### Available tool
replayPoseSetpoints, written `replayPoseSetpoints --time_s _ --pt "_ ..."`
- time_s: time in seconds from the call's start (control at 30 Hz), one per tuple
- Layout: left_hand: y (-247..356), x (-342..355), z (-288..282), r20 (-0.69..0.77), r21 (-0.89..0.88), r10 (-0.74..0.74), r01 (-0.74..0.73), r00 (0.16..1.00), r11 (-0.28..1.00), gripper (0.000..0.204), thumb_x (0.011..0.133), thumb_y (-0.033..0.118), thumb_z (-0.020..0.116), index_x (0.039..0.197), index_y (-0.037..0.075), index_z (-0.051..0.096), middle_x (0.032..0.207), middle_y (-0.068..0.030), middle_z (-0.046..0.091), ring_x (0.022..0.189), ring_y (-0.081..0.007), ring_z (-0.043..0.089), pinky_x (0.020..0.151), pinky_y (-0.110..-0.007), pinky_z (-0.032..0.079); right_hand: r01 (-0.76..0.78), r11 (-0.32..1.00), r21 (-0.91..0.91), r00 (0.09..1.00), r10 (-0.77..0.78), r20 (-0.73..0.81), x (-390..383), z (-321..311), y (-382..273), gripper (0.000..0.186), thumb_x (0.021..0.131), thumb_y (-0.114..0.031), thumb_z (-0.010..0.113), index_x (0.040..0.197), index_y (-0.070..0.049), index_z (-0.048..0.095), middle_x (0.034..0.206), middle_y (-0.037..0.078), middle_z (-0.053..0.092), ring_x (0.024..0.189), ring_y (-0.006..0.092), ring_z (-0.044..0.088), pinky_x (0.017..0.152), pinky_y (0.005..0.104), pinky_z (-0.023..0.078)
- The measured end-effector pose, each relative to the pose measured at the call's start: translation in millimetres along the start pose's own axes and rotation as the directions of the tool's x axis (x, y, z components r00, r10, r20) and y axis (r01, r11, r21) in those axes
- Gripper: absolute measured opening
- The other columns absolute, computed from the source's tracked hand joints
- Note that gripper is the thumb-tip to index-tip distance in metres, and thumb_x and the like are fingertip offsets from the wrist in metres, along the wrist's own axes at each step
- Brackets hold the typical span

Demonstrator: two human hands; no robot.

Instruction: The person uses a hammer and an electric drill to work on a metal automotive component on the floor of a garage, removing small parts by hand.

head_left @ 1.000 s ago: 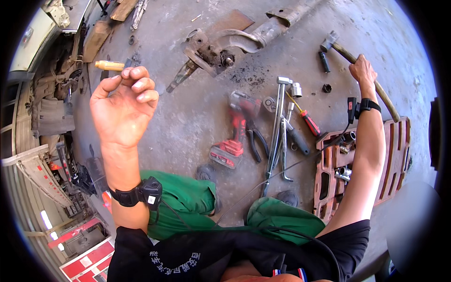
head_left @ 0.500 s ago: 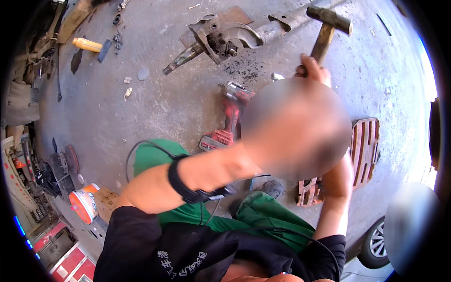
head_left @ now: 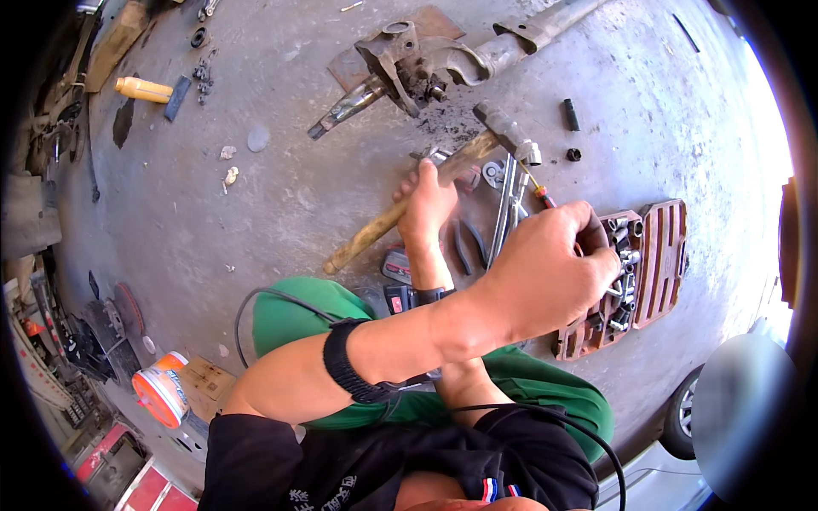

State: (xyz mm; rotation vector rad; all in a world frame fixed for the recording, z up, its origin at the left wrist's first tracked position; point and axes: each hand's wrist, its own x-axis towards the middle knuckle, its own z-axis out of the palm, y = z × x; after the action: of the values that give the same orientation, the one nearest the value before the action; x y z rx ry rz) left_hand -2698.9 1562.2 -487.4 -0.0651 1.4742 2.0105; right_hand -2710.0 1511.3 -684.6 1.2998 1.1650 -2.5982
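hammer (head_left: 464, 161) in the right hand (head_left: 429, 204), left of the socket case (head_left: 663, 266)
the right hand's fingers are clamped around the hammer; the left hand (head_left: 550, 264), overlapping the case's left edge, has curled fingers, gripping what i cannot tell. a rusty axle (head_left: 463, 61) lies beyond the case, leftward.

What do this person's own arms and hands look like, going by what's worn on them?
Both the left hand and right hand are ungloved. The black sleeves are short, leaving the forearms uncovered. The left wrist has a wide, ribbed black strap; the right has a dark, boxy device. A black cable curves past the right sleeve.
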Motion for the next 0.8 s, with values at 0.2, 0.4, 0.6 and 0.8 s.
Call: replayPoseSetpoints --time_s 0.2,0.4,0.6,0.8 --pt "4 4 -15 -0.010 -0.008 0.006 -0.006 1.000 1.000 0.019 0.081 0.014 0.059 0.081 -0.004 0.059 0.068 -0.0171 0.063 0.064 -0.0240 0.061 0.063 -0.036 0.048 0.023 0.993 0.114 1.000 -0.022 -0.013 7 21 21 0.017 0.092 -0.017 0.059 0.088 -0.002 0.049 0.068 0.002 0.048 0.050 0.0136 0.047 0.044 0.0322 0.044" --pt "-7 5 -4 0.020 -0.052 -0.036 0.037 0.999 0.998 0.018 0.082 0.014 0.060 0.082 -0.004 0.060 0.071 -0.0177 0.064 0.068 -0.0247 0.063 0.067 -0.036 0.048 0.039 0.996 0.081 0.999 -0.042 0.028 11 16 24 0.016 0.092 -0.015 0.058 0.085 -0.005 0.048 0.063 0.002 0.047 0.045 0.0136 0.047 0.040 0.0309 0.042" --pt "-6 7 -11 0.088 -0.024 -0.131 0.133 0.988 0.991 0.008 0.083 0.009 0.058 0.087 0.002 0.059 0.079 0.0019 0.057 0.075 -0.0058 0.050 0.067 -0.024 0.042 -0.022 0.985 0.170 1.000 0.019 0.017 5 21 23 0.016 0.091 -0.014 0.057 0.084 -0.004 0.047 0.064 0.002 0.047 0.048 0.0139 0.046 0.042 0.0313 0.042" --pt "-10 9 -7 0.093 -0.012 -0.110 0.112 0.990 0.994 0.008 0.083 0.009 0.059 0.086 0.003 0.059 0.078 0.0031 0.054 0.073 -0.0055 0.048 0.066 -0.023 0.040 0.015 0.990 0.137 1.000 -0.016 0.006 5 17 20 0.016 0.090 -0.014 0.058 0.084 -0.004 0.047 0.062 0.002 0.047 0.045 0.0133 0.046 0.040 0.0309 0.043"
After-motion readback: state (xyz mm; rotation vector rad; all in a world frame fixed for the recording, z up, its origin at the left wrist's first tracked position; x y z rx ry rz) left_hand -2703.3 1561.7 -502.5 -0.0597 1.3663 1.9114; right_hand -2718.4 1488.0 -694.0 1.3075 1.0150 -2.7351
